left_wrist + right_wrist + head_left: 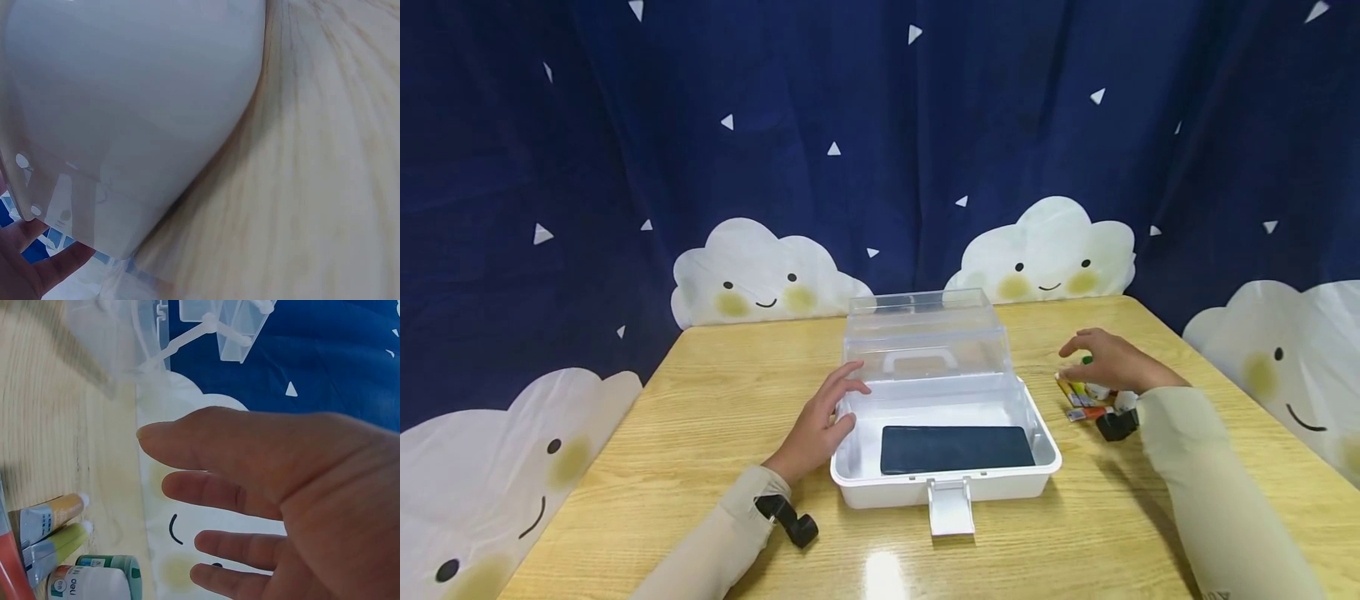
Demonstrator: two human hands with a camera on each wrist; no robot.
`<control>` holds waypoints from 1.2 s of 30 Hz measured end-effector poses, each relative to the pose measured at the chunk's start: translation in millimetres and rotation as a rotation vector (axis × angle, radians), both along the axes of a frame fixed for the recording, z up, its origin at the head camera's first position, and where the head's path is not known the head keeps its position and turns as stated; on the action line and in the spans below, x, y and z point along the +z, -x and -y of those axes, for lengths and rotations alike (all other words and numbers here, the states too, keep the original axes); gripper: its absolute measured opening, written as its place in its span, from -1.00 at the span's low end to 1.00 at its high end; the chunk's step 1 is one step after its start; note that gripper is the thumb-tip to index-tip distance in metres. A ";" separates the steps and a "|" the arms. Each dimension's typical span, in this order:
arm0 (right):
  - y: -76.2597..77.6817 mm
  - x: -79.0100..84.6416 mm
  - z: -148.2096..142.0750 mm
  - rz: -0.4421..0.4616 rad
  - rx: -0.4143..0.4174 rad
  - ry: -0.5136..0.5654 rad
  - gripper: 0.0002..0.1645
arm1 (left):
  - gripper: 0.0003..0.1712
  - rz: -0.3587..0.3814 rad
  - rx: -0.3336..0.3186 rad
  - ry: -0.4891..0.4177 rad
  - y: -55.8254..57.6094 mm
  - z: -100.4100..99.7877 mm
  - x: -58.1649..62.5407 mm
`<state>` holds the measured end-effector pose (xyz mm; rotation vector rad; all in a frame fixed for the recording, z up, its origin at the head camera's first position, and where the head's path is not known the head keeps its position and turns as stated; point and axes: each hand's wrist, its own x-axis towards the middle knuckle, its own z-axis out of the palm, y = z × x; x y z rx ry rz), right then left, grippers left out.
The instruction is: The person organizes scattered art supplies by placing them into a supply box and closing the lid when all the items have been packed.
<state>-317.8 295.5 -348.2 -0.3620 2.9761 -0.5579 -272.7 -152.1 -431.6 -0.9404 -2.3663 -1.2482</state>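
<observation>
A white plastic box (880, 493) with a raised clear lid (925, 337) stands on the table, its front latch (951, 507) hanging down. Inside lies a dark flat rectangular thing (955, 450). At the box's left side is my left hand (812, 433), fingers spread and slightly bent; whether it touches the rim I cannot tell. My right hand (1105, 360) hovers over paint tubes and bottles, holding nothing. In the right wrist view an orange tube (53, 517), a yellow-green tube (59, 550), a red tube (14, 569) and a white-capped bottle (94, 584) lie beneath it.
The wooden table (737, 375) reaches back to a dark blue curtain (820, 83) with white triangles and smiling clouds. Black wrist straps with cameras (793, 525) sit on both sleeves. The clear lid rises behind the box.
</observation>
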 end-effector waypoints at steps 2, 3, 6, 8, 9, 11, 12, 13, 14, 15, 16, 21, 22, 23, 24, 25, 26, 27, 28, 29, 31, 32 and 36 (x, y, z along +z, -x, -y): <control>0.9 -1.0 -0.7 -0.001 -0.001 0.003 -0.30 | -0.51 -0.003 -0.001 -0.001 -0.1 0.1 0.2; 1.5 -1.6 -1.2 -0.002 -0.003 0.005 -0.30 | -0.51 -0.006 0.000 0.000 0.0 0.2 0.5; 2.7 -2.1 -2.4 0.004 -0.011 0.012 -0.30 | -0.52 -0.003 0.004 0.000 0.1 0.4 1.6; 3.9 -3.2 -3.7 0.009 -0.014 0.013 -0.29 | -0.51 -0.006 0.004 0.001 0.0 0.2 2.5; 4.4 -3.8 -4.3 0.010 -0.014 0.012 -0.29 | -0.51 -0.006 0.005 0.002 0.1 0.1 3.1; 4.8 -5.0 -5.6 0.007 -0.005 0.006 -0.32 | -0.51 -0.007 0.003 0.000 0.0 -0.5 3.6; 5.1 -6.0 -6.5 0.004 0.000 0.004 -0.33 | -0.50 -0.010 0.002 -0.002 -0.1 -0.8 3.8; 5.5 -7.0 -7.2 0.001 0.004 0.000 -0.34 | -0.50 -0.014 -0.002 -0.006 -0.7 -1.3 4.3; 5.8 -7.9 -7.7 -0.001 0.005 -0.003 -0.35 | -0.50 -0.009 -0.001 -0.008 -4.0 -2.7 8.2; 6.4 -8.6 -8.4 -0.002 0.005 -0.004 -0.36 | -0.51 -0.007 -0.001 -0.011 -8.3 -4.1 13.0; 6.8 -9.2 -8.8 -0.002 0.004 -0.006 -0.37 | -0.51 -0.005 -0.003 -0.016 -8.5 -4.5 13.1; 11.1 -13.9 -10.6 0.014 -0.013 -0.012 -0.40 | -0.52 -0.002 0.001 -0.006 -4.1 -2.1 7.9; 11.3 -14.7 -10.7 0.016 -0.016 -0.012 -0.40 | -0.52 -0.004 0.001 -0.003 0.2 -0.7 2.7; 11.7 -15.7 -11.2 0.020 -0.018 -0.011 -0.40 | -0.53 -0.005 0.001 -0.001 0.3 -0.4 2.1; 11.7 -16.7 -11.3 0.023 -0.021 -0.011 -0.41 | -0.53 -0.003 0.002 0.000 0.2 -0.4 1.4; 11.7 -17.7 -11.7 0.024 -0.020 -0.009 -0.41 | -0.54 0.000 0.004 -0.001 0.2 -0.4 0.5; 11.7 -18.9 -11.9 0.027 -0.022 -0.006 -0.42 | -0.54 0.002 0.005 -0.003 0.2 -0.4 -0.2; 11.9 -20.3 -12.4 0.030 -0.023 -0.004 -0.42 | -0.54 0.006 0.006 -0.005 0.2 -0.5 -1.2; 12.3 -20.7 -12.4 0.032 -0.027 0.000 -0.42 | -0.54 0.007 0.007 -0.007 0.4 -0.6 -1.3; 12.9 -21.4 -12.6 0.035 -0.028 0.004 -0.42 | -0.54 0.006 0.008 -0.009 0.8 -0.5 -1.7; 13.6 -22.7 -12.7 0.038 -0.030 0.014 -0.43 | -0.54 0.013 0.012 -0.011 1.1 -0.4 -2.4; 13.8 -23.5 -12.6 0.040 -0.033 0.018 -0.43 | -0.54 0.013 0.011 -0.014 1.0 -0.4 -2.5; 13.4 -27.4 -13.4 0.036 -0.026 0.020 -0.47 | -0.54 0.011 0.004 -0.021 -0.2 -0.6 -3.1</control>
